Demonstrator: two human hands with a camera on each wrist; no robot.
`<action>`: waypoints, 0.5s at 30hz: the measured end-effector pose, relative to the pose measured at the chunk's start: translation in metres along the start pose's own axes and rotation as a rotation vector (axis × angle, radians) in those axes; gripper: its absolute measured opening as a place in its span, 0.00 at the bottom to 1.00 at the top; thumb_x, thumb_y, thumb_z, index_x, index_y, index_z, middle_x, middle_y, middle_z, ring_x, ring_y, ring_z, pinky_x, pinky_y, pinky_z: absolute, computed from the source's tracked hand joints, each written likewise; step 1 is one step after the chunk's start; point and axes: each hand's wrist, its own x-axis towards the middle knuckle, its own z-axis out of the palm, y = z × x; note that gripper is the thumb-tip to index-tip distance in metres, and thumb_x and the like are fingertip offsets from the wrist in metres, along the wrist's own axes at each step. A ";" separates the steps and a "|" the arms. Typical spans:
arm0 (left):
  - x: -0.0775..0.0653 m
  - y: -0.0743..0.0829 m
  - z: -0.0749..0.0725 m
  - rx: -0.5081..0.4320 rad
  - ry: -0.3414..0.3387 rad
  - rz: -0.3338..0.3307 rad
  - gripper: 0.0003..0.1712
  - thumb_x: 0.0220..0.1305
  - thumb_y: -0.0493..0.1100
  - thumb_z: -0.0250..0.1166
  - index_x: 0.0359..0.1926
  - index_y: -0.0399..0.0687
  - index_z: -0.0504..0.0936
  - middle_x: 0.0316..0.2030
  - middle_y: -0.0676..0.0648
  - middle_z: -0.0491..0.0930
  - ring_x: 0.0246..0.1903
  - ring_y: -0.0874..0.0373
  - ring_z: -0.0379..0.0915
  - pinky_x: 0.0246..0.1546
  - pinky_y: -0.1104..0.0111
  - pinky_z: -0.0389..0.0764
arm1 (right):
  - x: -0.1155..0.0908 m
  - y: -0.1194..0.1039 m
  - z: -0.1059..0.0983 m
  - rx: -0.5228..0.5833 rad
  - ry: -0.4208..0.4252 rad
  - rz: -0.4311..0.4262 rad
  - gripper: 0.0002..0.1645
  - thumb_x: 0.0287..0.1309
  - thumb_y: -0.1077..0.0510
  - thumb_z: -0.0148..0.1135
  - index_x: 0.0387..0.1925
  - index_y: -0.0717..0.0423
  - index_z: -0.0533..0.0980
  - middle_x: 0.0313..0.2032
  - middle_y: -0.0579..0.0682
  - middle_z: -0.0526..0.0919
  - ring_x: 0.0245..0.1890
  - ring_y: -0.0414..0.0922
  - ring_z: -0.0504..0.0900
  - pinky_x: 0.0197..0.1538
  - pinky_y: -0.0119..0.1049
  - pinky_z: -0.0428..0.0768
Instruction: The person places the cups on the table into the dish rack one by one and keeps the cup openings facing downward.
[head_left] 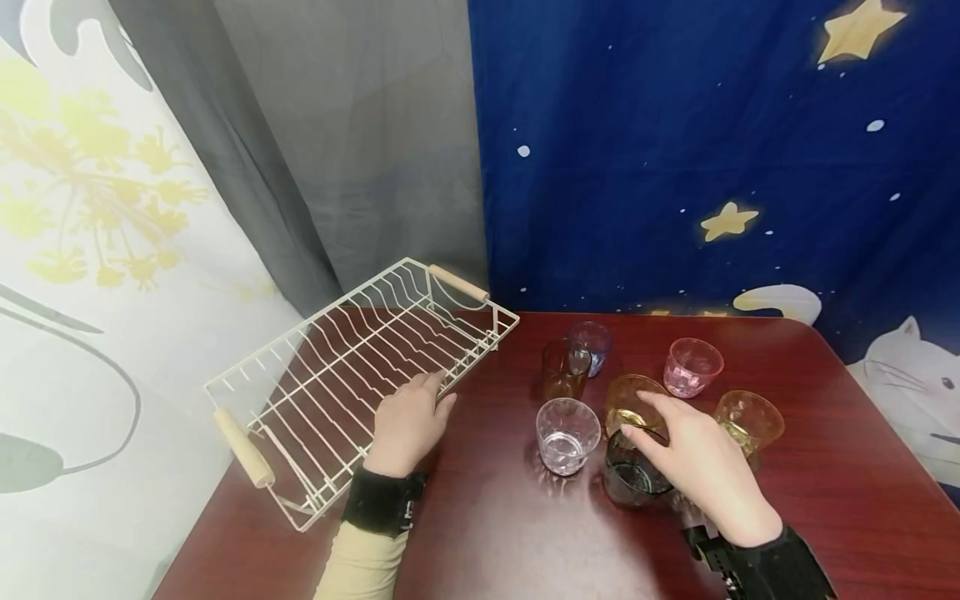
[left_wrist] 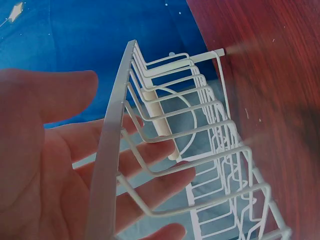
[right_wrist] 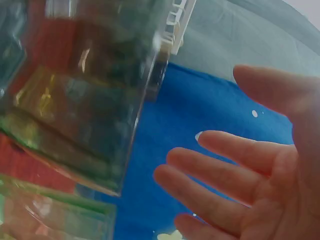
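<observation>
A cream wire dish rack [head_left: 337,375] with wooden handles stands on the left, tilted in the head view. My left hand [head_left: 407,423] is at its near long rim. In the left wrist view the fingers [left_wrist: 155,150] reach past the rim with the thumb apart from it. My right hand [head_left: 705,467] hovers over a dark grey glass [head_left: 630,483], thumb and fingers spread. The right wrist view shows a gap between the fingers [right_wrist: 215,175] and the nearest glass [right_wrist: 100,115]. Behind the dark glass is an amber glass [head_left: 624,396], partly covered by the hand.
A clear glass [head_left: 566,454] stands left of the dark one. Further back are a brown glass [head_left: 558,383], a blue glass [head_left: 596,342] and a pink glass [head_left: 690,375]. A yellow glass [head_left: 753,417] is at right. Curtains [head_left: 637,167] hang behind the red-brown table [head_left: 480,533].
</observation>
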 end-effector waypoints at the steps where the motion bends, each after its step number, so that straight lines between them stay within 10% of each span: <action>1: 0.000 0.000 0.001 -0.005 0.000 -0.003 0.25 0.70 0.55 0.57 0.61 0.48 0.77 0.54 0.43 0.82 0.51 0.44 0.81 0.44 0.49 0.82 | -0.002 -0.001 0.001 0.016 0.018 -0.009 0.32 0.59 0.42 0.65 0.58 0.58 0.76 0.52 0.62 0.83 0.47 0.61 0.83 0.47 0.58 0.79; 15: -0.006 0.001 0.005 -0.079 -0.039 -0.051 0.24 0.73 0.48 0.52 0.64 0.45 0.74 0.54 0.41 0.81 0.52 0.45 0.81 0.47 0.50 0.83 | -0.016 -0.012 0.029 0.063 -0.074 -0.028 0.13 0.48 0.47 0.74 0.26 0.47 0.78 0.20 0.39 0.76 0.23 0.33 0.73 0.27 0.30 0.71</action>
